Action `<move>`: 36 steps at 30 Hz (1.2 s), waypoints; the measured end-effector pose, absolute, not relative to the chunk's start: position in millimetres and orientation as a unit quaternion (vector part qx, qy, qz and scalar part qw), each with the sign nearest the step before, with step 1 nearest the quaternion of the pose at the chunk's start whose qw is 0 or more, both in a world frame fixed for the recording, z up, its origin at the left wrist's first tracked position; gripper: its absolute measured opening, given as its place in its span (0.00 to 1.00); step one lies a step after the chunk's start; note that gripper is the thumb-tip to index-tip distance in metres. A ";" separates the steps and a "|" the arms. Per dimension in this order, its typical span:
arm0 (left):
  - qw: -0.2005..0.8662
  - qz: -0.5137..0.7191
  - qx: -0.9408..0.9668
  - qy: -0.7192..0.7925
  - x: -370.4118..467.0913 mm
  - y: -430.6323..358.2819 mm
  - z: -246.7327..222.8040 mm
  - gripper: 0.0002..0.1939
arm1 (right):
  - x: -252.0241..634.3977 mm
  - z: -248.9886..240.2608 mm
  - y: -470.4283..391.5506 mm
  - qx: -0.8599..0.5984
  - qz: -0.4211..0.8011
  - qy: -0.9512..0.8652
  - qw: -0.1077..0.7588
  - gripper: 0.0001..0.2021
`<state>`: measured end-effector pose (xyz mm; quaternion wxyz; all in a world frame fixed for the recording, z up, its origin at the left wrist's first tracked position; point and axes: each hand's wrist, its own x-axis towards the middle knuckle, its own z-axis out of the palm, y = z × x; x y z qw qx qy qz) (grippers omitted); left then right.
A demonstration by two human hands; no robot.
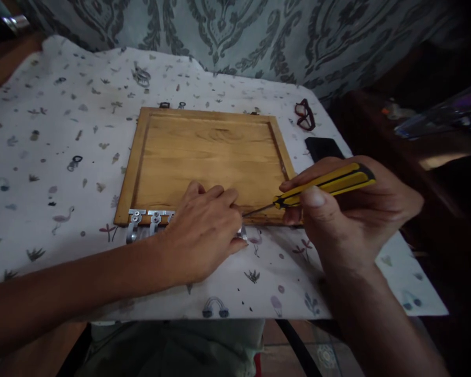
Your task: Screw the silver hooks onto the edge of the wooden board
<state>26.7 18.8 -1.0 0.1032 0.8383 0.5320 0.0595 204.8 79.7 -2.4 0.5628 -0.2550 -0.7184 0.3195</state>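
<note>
While the right hand (357,209) grips the screwdriver (324,186) at centre right, the left hand (208,225) presses, apparently, 1 metal clip (241,233).

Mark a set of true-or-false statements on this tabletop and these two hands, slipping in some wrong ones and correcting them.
1. The right hand holds a yellow-and-black screwdriver. True.
2. The left hand is raised clear of the framed wooden panel. False: the left hand rests at the panel's near edge.
3. Metal fittings show along that near edge, left of the left hand. True.
4. The eyeglasses lie on the panel. False: the eyeglasses lie on the patterned tablecloth, off to the right.
</note>
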 end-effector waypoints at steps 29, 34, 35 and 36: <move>0.183 0.127 0.808 0.546 -5.2 33.2 17.4 0.14 | 199.3 5.1 72.4 -0.281 0.328 -0.726 0.535 0.06; 0.210 0.110 0.819 0.523 -3.0 34.7 11.6 0.20 | 199.2 3.8 72.8 -0.272 0.330 -0.724 0.541 0.07; 0.211 0.106 0.819 0.523 -2.4 34.5 11.0 0.20 | 199.2 3.7 72.7 -0.273 0.332 -0.725 0.539 0.07; 0.211 0.102 0.818 0.525 -2.0 34.4 10.4 0.20 | 199.2 3.7 72.6 -0.274 0.334 -0.725 0.537 0.07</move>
